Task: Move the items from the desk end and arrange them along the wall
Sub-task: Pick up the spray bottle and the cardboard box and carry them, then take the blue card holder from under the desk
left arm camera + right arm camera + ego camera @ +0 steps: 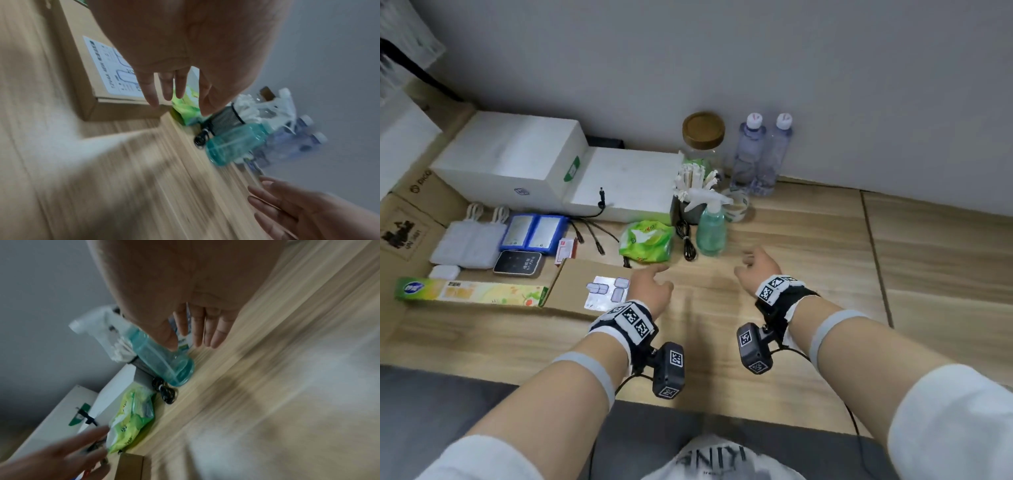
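Both hands empty above the worktop (808,240), left hand (650,287) and right hand (760,270) with fingers loosely spread; reaching toward green packet (646,241) and spray bottle (710,229), just beside; next, probably, gripping one and setting it by the far wall (722,68).

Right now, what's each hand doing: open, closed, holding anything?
Left hand: open, fingers straight, holding nothing, above the desk.
Right hand: open, fingers straight, holding nothing, near the spray bottle.
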### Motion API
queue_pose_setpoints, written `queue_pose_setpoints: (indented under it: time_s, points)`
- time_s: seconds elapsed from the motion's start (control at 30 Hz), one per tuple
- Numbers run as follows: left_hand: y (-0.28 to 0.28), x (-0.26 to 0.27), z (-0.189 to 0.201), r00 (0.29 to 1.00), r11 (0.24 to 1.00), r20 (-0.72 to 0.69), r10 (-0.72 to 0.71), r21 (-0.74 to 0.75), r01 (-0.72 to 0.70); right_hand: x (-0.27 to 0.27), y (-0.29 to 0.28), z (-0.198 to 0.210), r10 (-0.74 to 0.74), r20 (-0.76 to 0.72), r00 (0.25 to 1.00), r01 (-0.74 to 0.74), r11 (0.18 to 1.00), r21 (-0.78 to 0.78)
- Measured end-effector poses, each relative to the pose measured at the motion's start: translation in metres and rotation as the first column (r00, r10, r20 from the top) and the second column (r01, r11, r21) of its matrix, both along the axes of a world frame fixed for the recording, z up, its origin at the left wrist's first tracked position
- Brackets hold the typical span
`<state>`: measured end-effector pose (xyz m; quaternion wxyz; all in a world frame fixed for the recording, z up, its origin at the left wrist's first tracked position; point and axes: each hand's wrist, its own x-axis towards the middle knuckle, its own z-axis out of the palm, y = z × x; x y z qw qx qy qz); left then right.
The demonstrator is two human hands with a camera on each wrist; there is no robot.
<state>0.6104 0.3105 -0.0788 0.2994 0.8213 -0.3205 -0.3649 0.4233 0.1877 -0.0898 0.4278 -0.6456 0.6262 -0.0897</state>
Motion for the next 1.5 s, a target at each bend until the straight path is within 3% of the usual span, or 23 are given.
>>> queue_pose_setpoints:
  time_s: [0.17,0.33,0.63,0.83,1.03,1.27,1.4,1.5]
  points:
    - [-0.009,-0.080,0.019,0.976,0.977,-0.083,-0.201,-0.092,0.194,-0.087,0.061,0.028,-0.149,0.005,0.989,0.149,0.987,-0.051]
    - [-0.010,-0.193,0.045,0.870,0.885,-0.170,-0.463,-0.147,0.442,-0.202,0.122,0.051,-0.369,-0.009,0.929,0.367,0.925,-0.097]
    - [0.007,-0.395,0.084,0.638,0.671,-0.207,-0.741,-0.255,0.696,-0.399,0.218,0.077,-0.729,0.022,0.684,0.728,0.679,-0.095]
    - [0.021,-0.537,0.092,0.530,0.576,-0.233,-0.815,-0.227,0.786,-0.524,0.271,0.073,-0.864,0.064,0.500,0.866,0.498,-0.047]
    - [0.025,-0.663,0.098,0.420,0.459,-0.203,-0.885,-0.223,0.860,-0.646,0.289,0.077,-0.936,0.120,0.330,0.944,0.327,-0.042]
    - [0.024,-0.754,0.094,0.406,0.445,-0.199,-0.892,-0.227,0.867,-0.726,0.293,0.058,-0.941,0.119,0.316,0.948,0.319,0.005]
    - [0.020,-0.797,0.082,0.401,0.450,-0.242,-0.884,-0.202,0.870,-0.776,0.282,0.024,-0.941,0.127,0.313,0.946,0.321,0.043]
    - [0.009,-0.832,0.067,0.399,0.454,-0.273,-0.876,-0.184,0.872,-0.800,0.276,0.033,-0.941,0.145,0.306,0.947,0.316,0.049]
